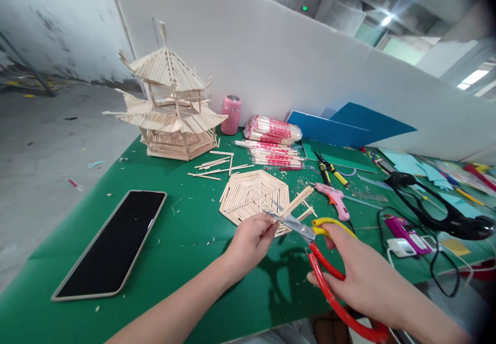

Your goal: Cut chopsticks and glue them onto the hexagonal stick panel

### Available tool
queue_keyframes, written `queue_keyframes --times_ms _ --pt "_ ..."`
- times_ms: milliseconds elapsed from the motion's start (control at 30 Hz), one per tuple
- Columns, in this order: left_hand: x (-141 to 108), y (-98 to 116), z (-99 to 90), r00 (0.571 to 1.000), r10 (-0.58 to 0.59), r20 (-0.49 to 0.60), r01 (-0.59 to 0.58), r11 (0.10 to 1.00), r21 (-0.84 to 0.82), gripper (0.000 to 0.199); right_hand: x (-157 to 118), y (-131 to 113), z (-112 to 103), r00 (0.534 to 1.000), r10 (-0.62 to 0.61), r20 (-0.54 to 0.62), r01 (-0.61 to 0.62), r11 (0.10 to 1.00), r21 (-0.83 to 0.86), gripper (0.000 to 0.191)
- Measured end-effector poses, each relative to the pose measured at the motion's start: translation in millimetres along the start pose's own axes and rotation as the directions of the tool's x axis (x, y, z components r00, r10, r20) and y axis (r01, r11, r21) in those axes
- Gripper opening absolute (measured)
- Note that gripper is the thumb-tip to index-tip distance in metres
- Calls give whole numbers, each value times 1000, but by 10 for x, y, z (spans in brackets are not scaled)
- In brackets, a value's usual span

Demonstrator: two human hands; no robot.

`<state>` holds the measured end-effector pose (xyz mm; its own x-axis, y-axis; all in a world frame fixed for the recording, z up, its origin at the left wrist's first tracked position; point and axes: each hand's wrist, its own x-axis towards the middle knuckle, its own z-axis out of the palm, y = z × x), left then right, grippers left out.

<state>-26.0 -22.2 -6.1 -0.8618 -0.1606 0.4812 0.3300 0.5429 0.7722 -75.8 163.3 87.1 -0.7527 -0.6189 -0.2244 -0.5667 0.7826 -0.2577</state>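
My left hand is closed in a pinch on the near end of a pale wooden stick, which slants up and away to the right. In my right hand is a pair of scissors with one yellow and one red handle. The scissor blades are apart and lie at the stick, close to my left fingertips. Just beyond and below them lies a flat polygonal panel of wooden sticks, partly hidden by my left hand and the blades. Short loose sticks lie behind the panel.
A stick-built pagoda stands at the back left, near a pink bottle and wrapped stick bundles. A phone lies at left. Rightward are pliers, a pink glue gun, a purple power strip and cables.
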Motion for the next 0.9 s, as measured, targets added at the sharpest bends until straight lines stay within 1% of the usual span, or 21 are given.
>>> queue_keyframes --times_ms 100,200,300,400,600,733,900 --pt "7 -4 0 1000 7 4 -7 1000 6 26 -6 -1 1 998 39 54 -43 997 67 45" --pt "13 -10 8 1000 10 -1 -10 1000 21 26 -13 -10 15 999 49 23 -50 998 46 41" --pt "9 -17 19 1000 13 -5 -13 999 34 26 -15 -20 37 998 39 -38 -39 999 3 46" --pt "-2 -20 24 1000 10 -8 -10 999 44 24 -15 -34 50 997 1 -82 -4 999 -44 51" --pt "-3 4 15 1000 -5 -25 7 998 64 26 -11 -50 58 995 -47 -86 37 993 -111 48" --pt "14 23 12 999 -12 -46 15 998 67 29 9 -45 72 994 -66 -84 58 994 -95 47" --pt "33 43 -7 997 -13 -73 19 997 79 33 17 -77 69 994 -50 -96 44 997 -68 47"
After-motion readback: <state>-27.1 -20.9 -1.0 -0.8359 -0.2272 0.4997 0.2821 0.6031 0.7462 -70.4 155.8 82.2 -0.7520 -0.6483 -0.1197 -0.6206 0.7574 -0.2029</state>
